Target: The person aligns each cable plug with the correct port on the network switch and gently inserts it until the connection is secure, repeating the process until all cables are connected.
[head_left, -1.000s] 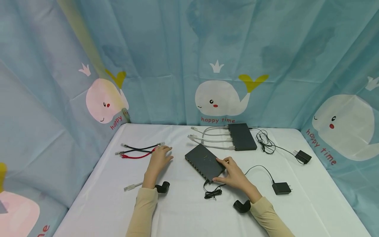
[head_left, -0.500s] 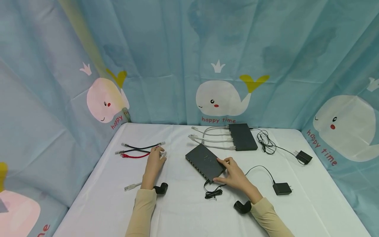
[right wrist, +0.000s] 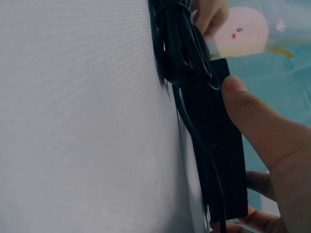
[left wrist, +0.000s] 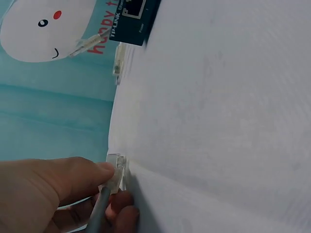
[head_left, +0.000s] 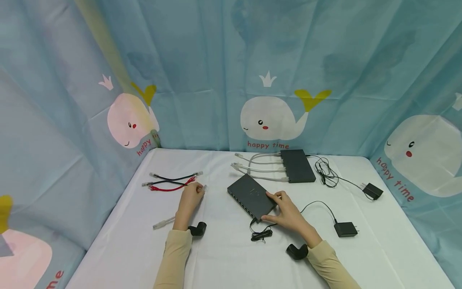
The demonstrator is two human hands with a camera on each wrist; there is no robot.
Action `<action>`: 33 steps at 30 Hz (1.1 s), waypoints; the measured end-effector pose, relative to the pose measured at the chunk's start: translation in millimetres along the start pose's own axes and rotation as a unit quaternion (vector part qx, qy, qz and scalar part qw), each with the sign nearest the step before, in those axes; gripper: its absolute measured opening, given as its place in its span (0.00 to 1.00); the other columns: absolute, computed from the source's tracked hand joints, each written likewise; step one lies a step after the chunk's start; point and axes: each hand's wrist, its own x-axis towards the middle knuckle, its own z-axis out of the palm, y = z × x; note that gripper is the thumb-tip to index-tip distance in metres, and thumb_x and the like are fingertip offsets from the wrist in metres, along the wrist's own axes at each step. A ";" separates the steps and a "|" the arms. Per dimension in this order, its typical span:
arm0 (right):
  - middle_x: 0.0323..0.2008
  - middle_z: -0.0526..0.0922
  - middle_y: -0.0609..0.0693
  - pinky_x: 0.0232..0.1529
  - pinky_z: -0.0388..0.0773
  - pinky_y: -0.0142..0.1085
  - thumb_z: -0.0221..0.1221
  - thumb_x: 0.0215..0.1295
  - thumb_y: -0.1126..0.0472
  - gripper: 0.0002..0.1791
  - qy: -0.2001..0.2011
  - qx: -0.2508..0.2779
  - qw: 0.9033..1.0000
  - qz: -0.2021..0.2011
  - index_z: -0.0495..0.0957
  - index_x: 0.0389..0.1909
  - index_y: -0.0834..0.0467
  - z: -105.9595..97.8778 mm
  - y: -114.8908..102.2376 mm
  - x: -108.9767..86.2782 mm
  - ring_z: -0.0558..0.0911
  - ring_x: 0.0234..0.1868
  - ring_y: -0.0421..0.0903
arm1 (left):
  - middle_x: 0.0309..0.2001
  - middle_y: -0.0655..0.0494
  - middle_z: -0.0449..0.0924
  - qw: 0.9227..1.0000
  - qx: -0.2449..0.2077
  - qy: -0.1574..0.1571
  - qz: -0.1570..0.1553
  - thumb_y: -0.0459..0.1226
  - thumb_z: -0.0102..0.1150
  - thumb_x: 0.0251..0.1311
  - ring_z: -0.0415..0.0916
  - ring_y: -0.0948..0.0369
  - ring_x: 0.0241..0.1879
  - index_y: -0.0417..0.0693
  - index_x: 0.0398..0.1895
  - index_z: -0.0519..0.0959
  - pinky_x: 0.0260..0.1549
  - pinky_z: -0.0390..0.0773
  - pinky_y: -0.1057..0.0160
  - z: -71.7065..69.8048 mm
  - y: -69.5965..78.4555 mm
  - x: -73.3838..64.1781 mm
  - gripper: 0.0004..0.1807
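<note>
While my right hand [head_left: 290,213] grips the box [head_left: 250,195] at four o'clock, my left hand [head_left: 189,200] pinches the plug [left wrist: 114,159], probably light, stiff, best held by its sides.

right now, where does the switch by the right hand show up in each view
Head: switch just right of centre, below mid-height, with the right hand gripping it.
Left wrist: switch at the top edge, left of centre, partly cut off.
Right wrist: switch right of centre, standing tall in the picture.
Shared landmark: the left hand, in all three views.
</note>
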 end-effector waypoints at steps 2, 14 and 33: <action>0.50 0.67 0.53 0.41 0.71 0.43 0.63 0.43 0.30 0.50 -0.001 0.001 1.000 0.002 0.63 0.67 0.50 -0.5 -0.2 -0.2 0.71 0.46 0.48 | 0.23 0.53 0.74 1.000 -0.002 -0.009 0.004 0.31 0.55 0.58 0.67 0.61 0.23 0.33 0.35 0.81 0.24 0.68 0.64 0.8 1.3 0.6 0.08; 0.49 0.66 0.52 0.37 0.68 0.39 0.66 0.44 0.35 0.48 -0.001 -0.004 1.000 -0.004 0.64 0.66 0.52 -6.8 0.1 2.1 0.69 0.41 0.45 | 0.24 0.52 0.74 0.996 -0.031 -0.077 -0.028 0.38 0.54 0.62 0.66 0.60 0.22 0.38 0.37 0.79 0.21 0.67 0.64 3.4 16.7 -3.2 0.11; 0.39 0.70 0.48 0.29 0.62 0.33 0.55 0.62 0.40 0.34 -0.021 -0.007 1.000 -0.006 0.65 0.65 0.52 -2.1 9.1 21.4 0.64 0.29 0.39 | 0.17 0.55 0.70 0.983 -0.033 -0.181 -0.002 0.41 0.53 0.65 0.65 0.63 0.13 0.43 0.35 0.78 0.17 0.65 0.65 14.7 40.2 -22.6 0.10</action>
